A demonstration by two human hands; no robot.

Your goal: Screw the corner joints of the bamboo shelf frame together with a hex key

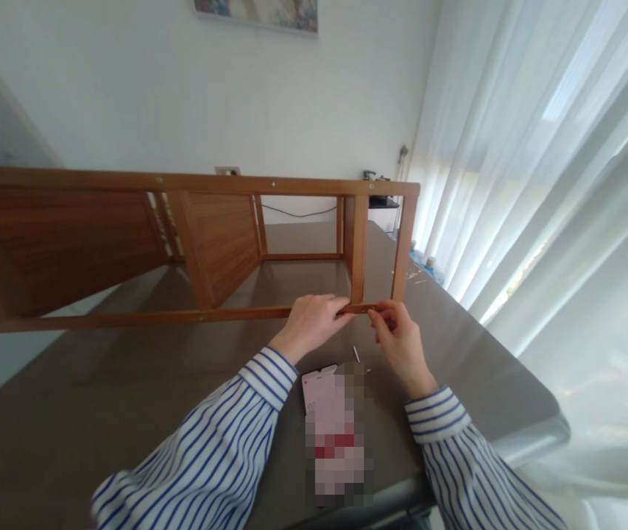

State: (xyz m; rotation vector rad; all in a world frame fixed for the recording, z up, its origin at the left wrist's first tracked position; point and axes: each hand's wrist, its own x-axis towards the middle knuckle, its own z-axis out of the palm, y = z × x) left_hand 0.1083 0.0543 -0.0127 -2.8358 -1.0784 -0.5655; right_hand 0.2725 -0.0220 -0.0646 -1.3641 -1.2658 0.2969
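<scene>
A brown wooden shelf frame (236,314) lies on its side across the table, with its panels set between long rails. My left hand (314,322) is closed on the near lower rail, close to where a crosspiece (358,250) meets it. Just to the right, my right hand (399,342) pinches at the same rail near the frame's end. Whatever sits between those fingertips is too small to make out. Below the hands lies a thin metal pin (356,353). A phone with a pink screen (322,394), partly blurred out, rests in front of me.
The grey-brown table (484,390) has a rounded corner on the right. Small bits and a bluish container (429,265) sit along its right edge. White curtains (584,221) hang beside it. Behind the frame, a dark cable (297,214) runs along the wall.
</scene>
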